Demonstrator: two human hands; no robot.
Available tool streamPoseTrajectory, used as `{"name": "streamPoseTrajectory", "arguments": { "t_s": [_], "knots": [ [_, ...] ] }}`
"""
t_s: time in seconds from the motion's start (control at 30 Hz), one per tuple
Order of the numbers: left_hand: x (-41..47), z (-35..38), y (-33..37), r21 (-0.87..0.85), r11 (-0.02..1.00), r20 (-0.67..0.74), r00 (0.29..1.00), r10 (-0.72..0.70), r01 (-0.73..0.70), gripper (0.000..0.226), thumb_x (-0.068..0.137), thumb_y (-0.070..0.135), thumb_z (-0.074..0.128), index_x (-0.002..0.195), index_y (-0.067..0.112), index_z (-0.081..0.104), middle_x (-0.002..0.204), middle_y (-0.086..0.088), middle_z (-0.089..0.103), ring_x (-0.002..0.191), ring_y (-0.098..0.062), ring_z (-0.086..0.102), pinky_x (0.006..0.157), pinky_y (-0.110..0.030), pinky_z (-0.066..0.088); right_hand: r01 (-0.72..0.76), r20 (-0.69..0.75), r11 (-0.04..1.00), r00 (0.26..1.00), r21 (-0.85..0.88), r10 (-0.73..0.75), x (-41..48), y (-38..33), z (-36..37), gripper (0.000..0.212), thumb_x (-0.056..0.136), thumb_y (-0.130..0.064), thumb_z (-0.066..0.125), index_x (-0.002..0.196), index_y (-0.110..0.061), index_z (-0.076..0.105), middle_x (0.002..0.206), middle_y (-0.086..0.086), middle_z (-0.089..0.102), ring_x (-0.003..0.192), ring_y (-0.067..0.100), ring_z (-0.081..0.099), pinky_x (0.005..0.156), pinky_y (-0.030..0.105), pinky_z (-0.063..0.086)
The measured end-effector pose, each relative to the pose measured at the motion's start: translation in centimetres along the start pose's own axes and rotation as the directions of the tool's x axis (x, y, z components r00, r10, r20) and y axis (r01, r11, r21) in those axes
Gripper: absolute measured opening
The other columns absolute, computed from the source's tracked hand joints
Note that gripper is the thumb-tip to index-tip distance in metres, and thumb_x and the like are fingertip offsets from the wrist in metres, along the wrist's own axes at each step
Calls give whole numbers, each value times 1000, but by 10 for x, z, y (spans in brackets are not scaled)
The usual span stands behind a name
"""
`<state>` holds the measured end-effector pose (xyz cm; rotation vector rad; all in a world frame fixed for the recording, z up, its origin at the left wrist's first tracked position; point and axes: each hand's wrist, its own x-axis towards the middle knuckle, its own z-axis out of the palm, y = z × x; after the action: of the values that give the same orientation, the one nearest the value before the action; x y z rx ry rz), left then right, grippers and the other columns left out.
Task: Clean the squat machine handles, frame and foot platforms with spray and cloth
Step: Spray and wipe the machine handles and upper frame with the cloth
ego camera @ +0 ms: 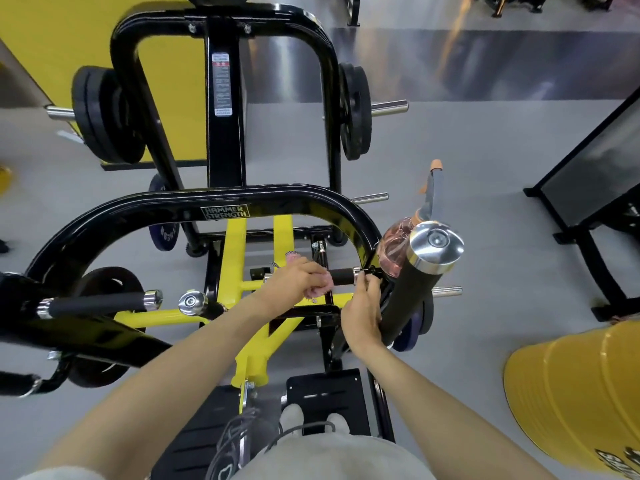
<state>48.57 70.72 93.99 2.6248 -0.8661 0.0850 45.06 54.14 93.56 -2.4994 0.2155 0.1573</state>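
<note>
My left hand grips a pink cloth, wrapped around the inner end of a short black handle on the squat machine's right side. My right hand pinches the chrome collar at that handle's outer end. A pink spray bottle with a grey-and-orange trigger hangs on the black frame just right of the handle, partly hidden behind a thick black padded grip with a chrome cap. Two black foot platforms lie below, next to my feet.
The yellow lower frame runs beneath my arms. Another black handle with chrome ends sits at the left. Weight plates hang on pegs at both sides. A yellow drum stands at the right, a black rack beyond it.
</note>
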Motion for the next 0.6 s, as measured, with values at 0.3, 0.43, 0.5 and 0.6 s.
{"name": "streamPoseTrajectory", "arguments": {
  "t_s": [0.3, 0.43, 0.5, 0.6],
  "knots": [
    [-26, -19, -5, 48, 960, 108, 954, -279, 275, 21, 72, -9, 62, 73, 11, 68, 90, -5, 65, 85, -22, 57, 72, -23, 36, 1, 135, 981, 990, 194, -28, -16, -14, -36, 55, 94, 3, 38, 146, -6, 26, 145, 15, 34, 129, 29, 37, 99, 29, 33],
    [-20, -29, 2, 30, 780, 4, 780, -625, 625, 30, 81, 2, 56, 65, 27, 55, 90, 2, 51, 84, -19, 53, 71, -38, 49, -54, 158, 966, 987, 253, 14, -19, -17, -38, 52, 94, 4, 37, 145, -7, 28, 141, 15, 38, 125, 27, 40, 81, 16, 29],
    [-14, -40, -3, -57, 661, -61, 658, -751, 749, 25, 87, -1, 51, 90, 20, 65, 101, -3, 50, 84, -24, 53, 68, -33, 42, -55, 152, 964, 988, 260, 16, -19, -17, -40, 51, 94, 4, 38, 143, -5, 29, 140, 16, 39, 124, 28, 40, 77, 11, 24],
    [-6, -57, -11, -31, 629, -9, 629, -777, 777, 36, 88, -6, 45, 116, 10, 61, 112, -14, 60, 95, -33, 58, 68, -36, 44, -57, 189, 977, 982, 206, 17, -20, -17, -40, 52, 94, 6, 38, 144, -5, 28, 140, 15, 38, 125, 28, 40, 78, 10, 23]
  ]
}}
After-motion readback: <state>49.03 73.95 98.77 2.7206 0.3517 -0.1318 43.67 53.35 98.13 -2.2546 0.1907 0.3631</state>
